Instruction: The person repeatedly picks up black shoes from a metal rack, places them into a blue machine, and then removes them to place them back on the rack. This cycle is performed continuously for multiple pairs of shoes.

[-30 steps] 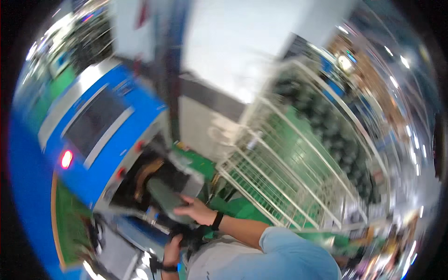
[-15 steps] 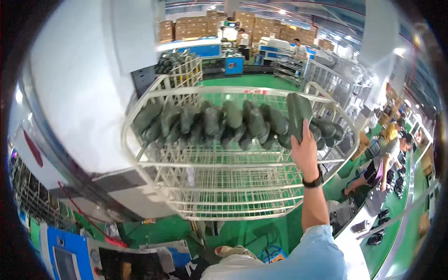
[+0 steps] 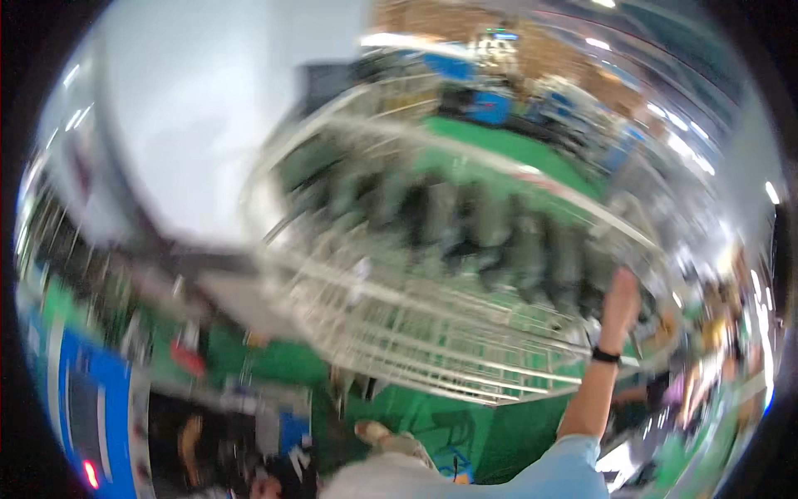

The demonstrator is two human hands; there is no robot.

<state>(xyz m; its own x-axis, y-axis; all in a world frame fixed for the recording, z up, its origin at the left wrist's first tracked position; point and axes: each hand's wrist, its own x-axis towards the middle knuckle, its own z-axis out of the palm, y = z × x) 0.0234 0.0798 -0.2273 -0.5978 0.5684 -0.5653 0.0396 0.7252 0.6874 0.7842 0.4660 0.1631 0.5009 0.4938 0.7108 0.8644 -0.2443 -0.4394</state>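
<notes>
A white wire rack cart (image 3: 366, 279) stands before me, tilted in the view. Along its upper bars hangs a row of dark grey-green, shoe-shaped pieces (image 3: 490, 212), blurred by motion. At the right end of that row is my right hand (image 3: 621, 303), a black band on its wrist. Its fingers reach up against the dark pieces; smearing hides whether they grip one. Low at the bottom edge, a small skin-coloured patch, seemingly my left hand (image 3: 266, 487), shows only in part, its fingers not readable.
A large white machine body or column (image 3: 191, 141) rises on the left. Below it stands a blue-fronted unit (image 3: 91, 407) with a red light. Far back are blue machines (image 3: 489, 106) and stacked cartons (image 3: 424, 21). People and a work line blur at the right.
The view has swung and tilted, so the rack slopes down to the right. My right hand has gone from a raised dark piece to the row's right end. A skin-coloured patch appears at bottom left.
</notes>
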